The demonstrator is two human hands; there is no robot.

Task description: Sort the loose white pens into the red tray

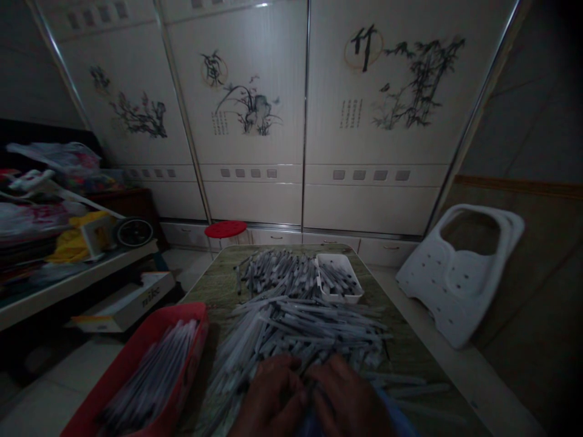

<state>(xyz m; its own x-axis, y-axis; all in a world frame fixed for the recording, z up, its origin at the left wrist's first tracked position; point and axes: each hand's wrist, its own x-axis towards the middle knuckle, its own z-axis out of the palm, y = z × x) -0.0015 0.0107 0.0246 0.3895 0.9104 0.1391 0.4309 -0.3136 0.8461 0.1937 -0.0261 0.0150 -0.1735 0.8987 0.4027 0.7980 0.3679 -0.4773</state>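
Note:
My left hand (272, 394) and my right hand (344, 394) meet at the near end of the table, with fingers curled and pinched close together. A small dark piece shows dimly between the fingertips; what it is I cannot make out. Just beyond the hands lies a broad heap of slim, translucent pen-like tubes (314, 318). Behind it is a pile of shorter grey and dark-ended pieces (277, 270). A white plastic tray (348, 298) at the far right holds more short pieces. To the left, a red basket (200, 328) holds a bundle of long tubes (157, 370).
The patterned table (214, 273) runs away from me toward sliding wardrobe doors (255, 200). Beyond its far edge stands a red stool (225, 229). On the right a white folded plastic seat (460, 273) leans by the wall. At left is a cluttered bench (113, 261) with a shoebox (132, 303) underneath.

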